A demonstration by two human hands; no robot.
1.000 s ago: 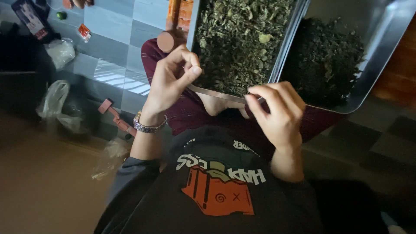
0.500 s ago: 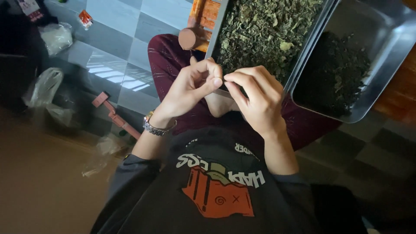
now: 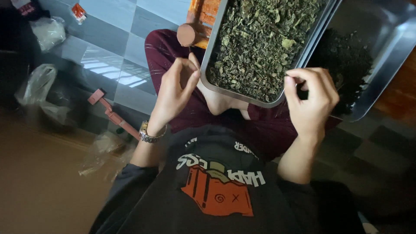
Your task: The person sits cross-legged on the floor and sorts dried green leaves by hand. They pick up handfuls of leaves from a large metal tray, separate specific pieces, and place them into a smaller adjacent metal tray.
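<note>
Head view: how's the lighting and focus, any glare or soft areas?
Head view: dim and uneven overall; window light falls in bright bars on the grey checkered tile floor; soft sheen on the rim of the empty-sided steel tray; the rectangular metal tray of dried green leaves is fairly sharp; left hand and right hand slightly soft; the lower left corner is murky and blurred.

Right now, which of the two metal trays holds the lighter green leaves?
The tray nearer the left hand, heaped almost full with light green dried leaves. The other tray, beyond the right hand, holds a smaller, much darker pile and shows bare metal.
</note>
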